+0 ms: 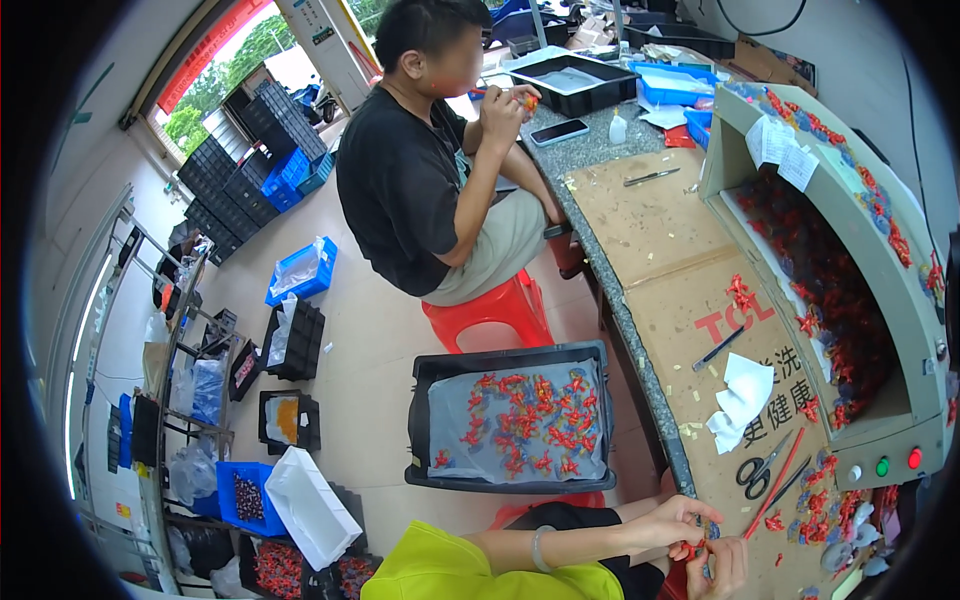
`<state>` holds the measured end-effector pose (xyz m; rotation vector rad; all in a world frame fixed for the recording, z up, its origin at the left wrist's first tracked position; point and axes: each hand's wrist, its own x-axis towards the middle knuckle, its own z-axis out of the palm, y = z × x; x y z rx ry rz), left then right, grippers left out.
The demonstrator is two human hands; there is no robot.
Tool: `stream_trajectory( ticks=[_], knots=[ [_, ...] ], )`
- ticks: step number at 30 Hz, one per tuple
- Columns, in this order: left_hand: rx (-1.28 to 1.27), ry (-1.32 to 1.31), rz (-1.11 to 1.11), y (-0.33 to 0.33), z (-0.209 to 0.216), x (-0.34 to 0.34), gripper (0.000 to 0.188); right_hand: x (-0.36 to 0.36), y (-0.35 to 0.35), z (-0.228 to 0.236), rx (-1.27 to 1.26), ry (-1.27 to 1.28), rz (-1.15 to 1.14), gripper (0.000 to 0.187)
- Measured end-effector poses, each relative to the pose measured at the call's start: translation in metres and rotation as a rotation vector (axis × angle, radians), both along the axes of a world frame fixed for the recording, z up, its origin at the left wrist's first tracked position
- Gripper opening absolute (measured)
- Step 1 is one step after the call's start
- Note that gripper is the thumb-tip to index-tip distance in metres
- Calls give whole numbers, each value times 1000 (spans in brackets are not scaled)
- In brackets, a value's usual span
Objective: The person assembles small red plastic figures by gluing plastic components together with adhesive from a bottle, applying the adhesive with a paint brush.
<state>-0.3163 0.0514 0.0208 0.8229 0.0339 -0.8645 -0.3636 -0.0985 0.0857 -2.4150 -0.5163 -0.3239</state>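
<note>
Red pieces [818,505] on cardboard [640,230], speckled counter [590,158], stacked crates [212,168] behind.

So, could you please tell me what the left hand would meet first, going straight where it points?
Beyond the red-blue piece in hand, the left hand would probably meet the red stick first, though depth is unclear.

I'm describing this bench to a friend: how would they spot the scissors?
Start at the grey speckled workbench on the right, then the cardboard on it. Near the cardboard's lower end, left of a red stick, lie the scissors. Their black looped handles set them apart from that straight stick.
</note>
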Motion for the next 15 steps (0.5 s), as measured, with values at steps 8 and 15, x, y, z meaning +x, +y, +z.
stream_trajectory(
  ticks=[8,15],
  knots=[
    [-32,2,13,-7,5,-10,43,-13,-9,-4,16,-39,-9,26],
    [-55,12,5,-8,6,-14,42,-18,-9,-2,-26,-58,-25,24]
  ],
)
